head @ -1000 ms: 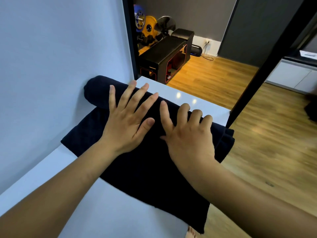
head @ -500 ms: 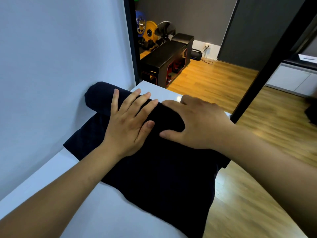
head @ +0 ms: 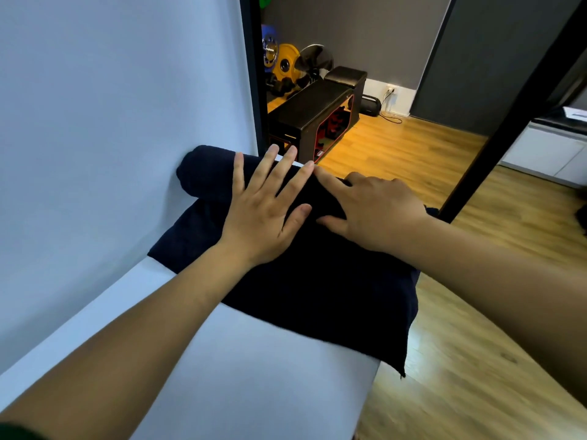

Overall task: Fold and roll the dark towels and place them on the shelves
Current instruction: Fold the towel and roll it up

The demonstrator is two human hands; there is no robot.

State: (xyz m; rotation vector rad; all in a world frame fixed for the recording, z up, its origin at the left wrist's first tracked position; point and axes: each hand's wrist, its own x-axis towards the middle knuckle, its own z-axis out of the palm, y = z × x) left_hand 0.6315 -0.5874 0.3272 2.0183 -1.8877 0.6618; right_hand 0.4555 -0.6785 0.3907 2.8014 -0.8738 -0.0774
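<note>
Left hand point(head: 263, 214), flat with straight fingers, presses the cylindrical roll of the plush dark towel point(head: 317, 300); right hand point(head: 374, 211), beside it, curls round the roll.

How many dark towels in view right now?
1. The dark navy cloth towel, partly rolled, lies on the white flat surface, left hand and right hand on it. Others may be out of frame.
</note>
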